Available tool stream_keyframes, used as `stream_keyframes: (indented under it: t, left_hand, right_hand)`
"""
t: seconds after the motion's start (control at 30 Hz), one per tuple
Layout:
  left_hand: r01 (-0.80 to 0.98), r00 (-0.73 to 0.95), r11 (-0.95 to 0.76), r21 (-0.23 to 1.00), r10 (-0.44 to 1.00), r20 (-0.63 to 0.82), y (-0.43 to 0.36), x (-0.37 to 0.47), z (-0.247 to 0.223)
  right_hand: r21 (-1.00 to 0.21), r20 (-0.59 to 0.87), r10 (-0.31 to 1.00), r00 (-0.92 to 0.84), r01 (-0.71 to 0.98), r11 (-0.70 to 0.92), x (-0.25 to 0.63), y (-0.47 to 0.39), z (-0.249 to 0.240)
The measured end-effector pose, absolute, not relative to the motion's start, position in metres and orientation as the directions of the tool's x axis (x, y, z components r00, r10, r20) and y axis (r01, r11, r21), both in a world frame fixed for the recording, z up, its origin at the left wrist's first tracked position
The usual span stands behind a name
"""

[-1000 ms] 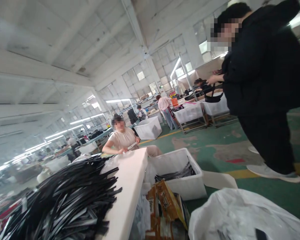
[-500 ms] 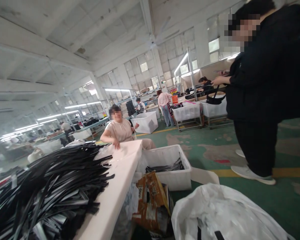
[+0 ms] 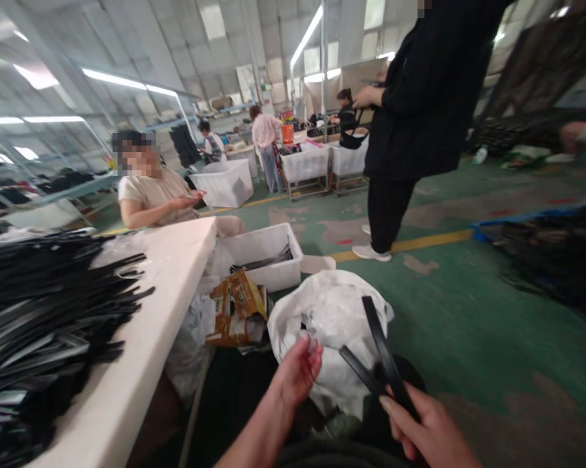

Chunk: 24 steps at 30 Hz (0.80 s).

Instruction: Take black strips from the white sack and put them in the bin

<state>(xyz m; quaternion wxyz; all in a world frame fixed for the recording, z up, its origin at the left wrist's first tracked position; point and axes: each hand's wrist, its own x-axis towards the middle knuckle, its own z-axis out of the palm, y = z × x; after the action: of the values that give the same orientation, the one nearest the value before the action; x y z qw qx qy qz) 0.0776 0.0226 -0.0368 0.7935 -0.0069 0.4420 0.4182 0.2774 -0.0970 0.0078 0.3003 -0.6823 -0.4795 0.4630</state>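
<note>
My right hand (image 3: 419, 419) grips a black strap (image 3: 381, 335), whose two flat ends stick up and spread apart like a V. To the left, my left hand (image 3: 300, 367) is raised with its fingers curled together; anything pinched at the fingertips is too small to make out. Both hands are in front of a white sack (image 3: 285, 312) with clear plastic scraps (image 3: 329, 315) inside. A large heap of similar black straps (image 3: 53, 305) covers much of the pale table (image 3: 170, 292) on my left.
A crumpled brown carton (image 3: 237, 312) and a white bin (image 3: 273, 273) with black strips stand beyond the table's edge. One person (image 3: 151, 195) sits at the table's far end; another, in black (image 3: 419, 110), stands ahead. A dark pile in a blue-edged container (image 3: 556, 253) lies right.
My view has swung right and down, and both hands have come into sight, the right one with the black strap. The seated person has drawn a hand back from the table.
</note>
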Motion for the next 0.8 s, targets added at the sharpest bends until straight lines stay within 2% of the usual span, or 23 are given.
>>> stream_keyframes:
  t: [0.1,0.3,0.5,0.8]
  left_hand:
    - [-0.672,0.272,0.661,0.334,0.640,-0.718,0.029,0.080,-0.021]
    - [-0.628,0.261,0.652,0.425,0.691,-0.674,0.024,0.085,-0.009]
    - [-0.590,0.251,0.672,0.448,0.680,-0.689,0.017,0.088,-0.001]
    - [-0.562,0.321,0.709,0.426,0.662,-0.677,-0.008,0.101,-0.025]
  right_hand:
    - [-0.895,-0.318,0.947,0.035,0.317,-0.312,0.267,-0.098,0.027]
    - [-0.930,-0.237,0.971,-0.027,0.295,-0.219,0.255,-0.092,0.032]
    - [-0.880,-0.154,0.988,0.022,0.452,-0.147,0.256,-0.086,0.024]
    - [-0.772,-0.158,0.981,0.112,0.605,-0.194,0.255,-0.084,0.013]
